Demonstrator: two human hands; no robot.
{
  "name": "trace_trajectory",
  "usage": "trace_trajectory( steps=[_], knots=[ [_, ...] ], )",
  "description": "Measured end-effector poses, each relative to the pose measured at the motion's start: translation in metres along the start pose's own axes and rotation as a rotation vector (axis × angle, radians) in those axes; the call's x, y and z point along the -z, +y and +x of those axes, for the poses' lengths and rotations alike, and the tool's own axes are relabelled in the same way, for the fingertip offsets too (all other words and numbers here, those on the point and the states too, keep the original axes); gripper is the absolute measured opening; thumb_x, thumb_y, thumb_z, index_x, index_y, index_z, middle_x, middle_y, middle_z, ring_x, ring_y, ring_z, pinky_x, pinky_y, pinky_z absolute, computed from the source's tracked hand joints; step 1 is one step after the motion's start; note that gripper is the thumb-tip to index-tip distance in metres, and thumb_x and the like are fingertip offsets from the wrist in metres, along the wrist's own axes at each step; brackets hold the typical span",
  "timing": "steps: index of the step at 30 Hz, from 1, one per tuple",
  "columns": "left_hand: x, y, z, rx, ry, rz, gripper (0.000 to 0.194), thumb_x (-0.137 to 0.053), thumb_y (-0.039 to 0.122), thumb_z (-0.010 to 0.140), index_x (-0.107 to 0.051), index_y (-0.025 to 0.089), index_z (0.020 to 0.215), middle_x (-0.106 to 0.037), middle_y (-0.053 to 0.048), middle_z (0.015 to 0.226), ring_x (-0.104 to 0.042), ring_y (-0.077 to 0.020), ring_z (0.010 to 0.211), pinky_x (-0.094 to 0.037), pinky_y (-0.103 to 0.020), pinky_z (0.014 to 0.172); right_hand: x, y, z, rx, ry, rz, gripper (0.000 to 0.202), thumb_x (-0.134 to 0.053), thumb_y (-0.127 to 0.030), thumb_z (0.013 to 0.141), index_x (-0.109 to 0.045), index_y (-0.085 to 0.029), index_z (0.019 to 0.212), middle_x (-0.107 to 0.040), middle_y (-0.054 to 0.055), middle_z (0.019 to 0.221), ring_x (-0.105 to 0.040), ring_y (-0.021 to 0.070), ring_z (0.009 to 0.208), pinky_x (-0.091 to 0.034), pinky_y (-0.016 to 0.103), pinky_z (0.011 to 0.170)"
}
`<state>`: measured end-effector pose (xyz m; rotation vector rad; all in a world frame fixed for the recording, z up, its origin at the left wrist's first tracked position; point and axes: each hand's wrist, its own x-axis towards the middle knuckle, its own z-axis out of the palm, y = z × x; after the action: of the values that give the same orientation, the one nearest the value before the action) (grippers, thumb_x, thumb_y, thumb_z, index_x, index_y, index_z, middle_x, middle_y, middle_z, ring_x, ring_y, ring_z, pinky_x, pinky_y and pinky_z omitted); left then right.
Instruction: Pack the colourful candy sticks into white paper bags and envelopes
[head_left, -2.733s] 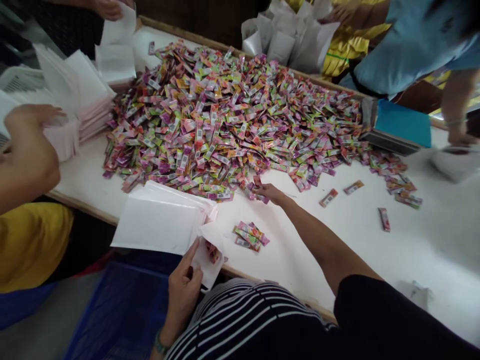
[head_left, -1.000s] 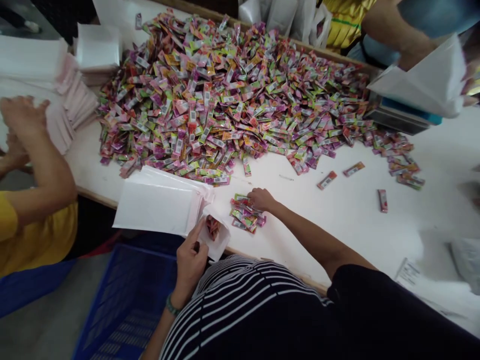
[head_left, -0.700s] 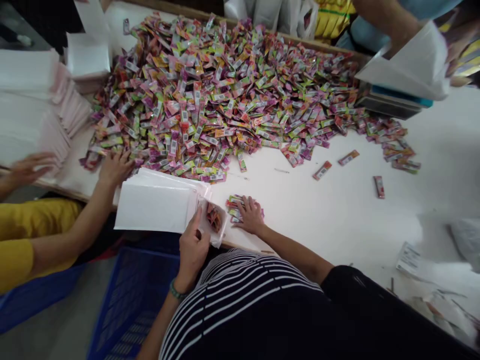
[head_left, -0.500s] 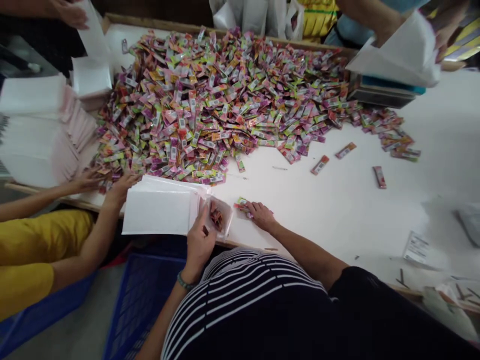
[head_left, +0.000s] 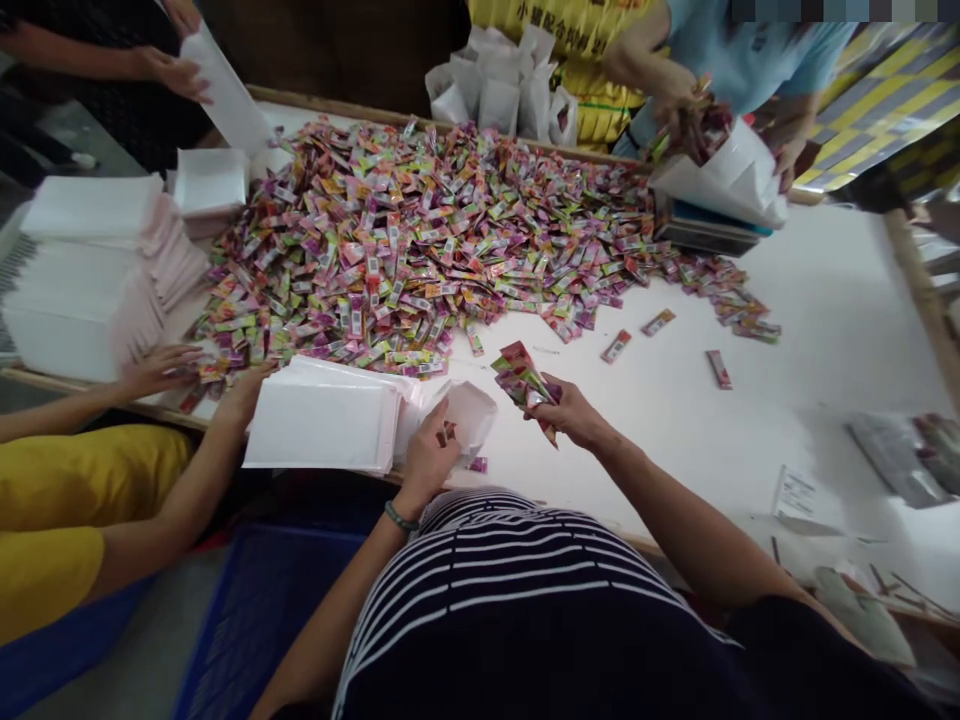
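My left hand [head_left: 430, 452] grips the near edge of an open white mailer bag [head_left: 474, 412], whose mouth faces right. Brownish-red packets [head_left: 446, 433] show inside it by my fingers. In my right hand [head_left: 574, 412] is a bunch of colourful snack packets [head_left: 525, 384], held above the table a short way right of the bag's mouth. One purple packet [head_left: 478, 464] lies on the table below the bag. Left of the bag is a stack of flat white mailer bags [head_left: 322, 415]. A big heap of snack packets [head_left: 420, 240] covers the table beyond.
Three loose packets, one of them red [head_left: 718, 369], lie to the right. A co-worker's hands [head_left: 244, 395] are at the heap's left edge. Across the table another person fills a white bag [head_left: 727, 180] on a dark box [head_left: 705, 228]. A blue crate [head_left: 277, 590] stands below the table.
My right hand has lifted a bunch of packets off the table. My left hand has moved slightly right and up, and the bag's mouth is wider and turned more to the right.
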<state>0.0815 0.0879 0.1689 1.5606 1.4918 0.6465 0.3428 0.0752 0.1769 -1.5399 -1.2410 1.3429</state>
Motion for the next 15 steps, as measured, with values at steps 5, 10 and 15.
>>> trace_trajectory(
  steps=[5, 10, 15],
  knots=[
    [0.041, 0.000, -0.014, 0.185, 0.137, -0.104, 0.073, -0.052, 0.012, 0.069, -0.047, 0.019, 0.142, -0.062, 0.004, 0.066, -0.039, -0.0070, 0.043, -0.038, -0.018, 0.044, -0.059, 0.077, 0.012, -0.037, 0.010, -0.658, 0.044, -0.053, -0.021, 0.078, -0.051, -0.019, 0.122, -0.067, 0.003, 0.090, -0.060, 0.0168, 0.075, -0.045, 0.027, 0.064],
    [0.059, -0.001, -0.024, 0.168, 0.137, -0.058, 0.073, -0.050, 0.016, 0.068, -0.049, 0.018, 0.140, -0.055, 0.005, 0.058, -0.033, -0.0079, 0.046, -0.033, -0.019, 0.044, -0.141, 0.121, 0.020, 0.203, -0.292, -0.922, 0.030, -0.057, -0.018, 0.081, -0.057, -0.020, 0.111, -0.061, 0.009, 0.117, -0.053, 0.0224, 0.109, -0.045, 0.035, 0.085],
    [0.058, -0.006, -0.015, 0.168, 0.112, 0.039, 0.071, -0.050, 0.026, 0.069, -0.050, 0.016, 0.139, -0.049, 0.007, 0.051, -0.034, -0.0100, 0.044, -0.036, -0.021, 0.047, -0.161, 0.142, 0.015, 0.346, -0.294, -1.038, 0.050, -0.062, -0.039, 0.082, -0.049, -0.019, 0.125, -0.055, 0.012, 0.126, -0.048, 0.0256, 0.112, -0.046, 0.041, 0.084]
  ],
)
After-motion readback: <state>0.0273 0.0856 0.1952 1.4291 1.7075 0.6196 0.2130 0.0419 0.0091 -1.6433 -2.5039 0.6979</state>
